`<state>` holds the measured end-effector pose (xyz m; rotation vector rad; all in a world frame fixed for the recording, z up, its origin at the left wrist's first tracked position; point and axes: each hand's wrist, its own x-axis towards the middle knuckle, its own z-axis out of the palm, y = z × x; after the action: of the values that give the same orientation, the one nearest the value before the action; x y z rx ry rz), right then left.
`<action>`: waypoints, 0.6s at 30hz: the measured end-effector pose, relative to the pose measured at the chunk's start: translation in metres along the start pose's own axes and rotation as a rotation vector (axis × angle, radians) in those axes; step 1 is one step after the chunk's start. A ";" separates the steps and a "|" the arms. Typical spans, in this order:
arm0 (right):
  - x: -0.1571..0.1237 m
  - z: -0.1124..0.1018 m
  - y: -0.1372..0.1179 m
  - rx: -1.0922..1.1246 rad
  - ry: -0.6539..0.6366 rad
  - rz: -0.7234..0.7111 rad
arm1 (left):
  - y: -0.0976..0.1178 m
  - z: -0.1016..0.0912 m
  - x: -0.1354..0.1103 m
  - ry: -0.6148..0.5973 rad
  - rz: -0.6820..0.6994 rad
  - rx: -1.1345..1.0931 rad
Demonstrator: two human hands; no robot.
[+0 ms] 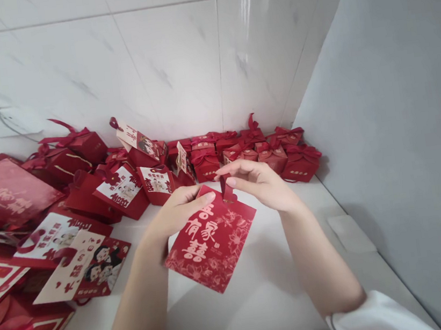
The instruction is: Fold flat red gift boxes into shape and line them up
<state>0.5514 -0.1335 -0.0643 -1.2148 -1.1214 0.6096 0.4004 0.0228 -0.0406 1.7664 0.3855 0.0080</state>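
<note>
A flat red paper bag [210, 239] with white characters and a flower print is held tilted above the white table [262, 295]. My left hand [179, 208] grips its upper left edge, thumb on the front. My right hand [257, 179] pinches a small red ribbon or tab [227, 190] at the bag's top edge. Both hands are closed on what they hold.
Many red gift boxes with bows [271, 153] line the tiled wall at the back. Red bags and printed cards [70, 255] pile up on the left. A grey wall [403, 135] bounds the right side. A white paper patch [349, 234] lies at the right.
</note>
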 end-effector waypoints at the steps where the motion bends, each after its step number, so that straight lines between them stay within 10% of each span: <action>1: -0.001 -0.002 0.000 0.012 0.031 -0.007 | 0.000 0.000 -0.001 0.017 0.009 0.001; 9: -0.008 -0.019 -0.001 -0.025 0.107 0.065 | 0.003 -0.005 -0.002 0.180 0.056 -0.034; 18: -0.002 -0.006 0.001 -0.074 0.235 -0.046 | -0.001 -0.005 0.002 -0.055 0.051 0.145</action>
<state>0.5561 -0.1371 -0.0657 -1.2847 -0.9773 0.3819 0.4008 0.0283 -0.0404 1.9153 0.3075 -0.0329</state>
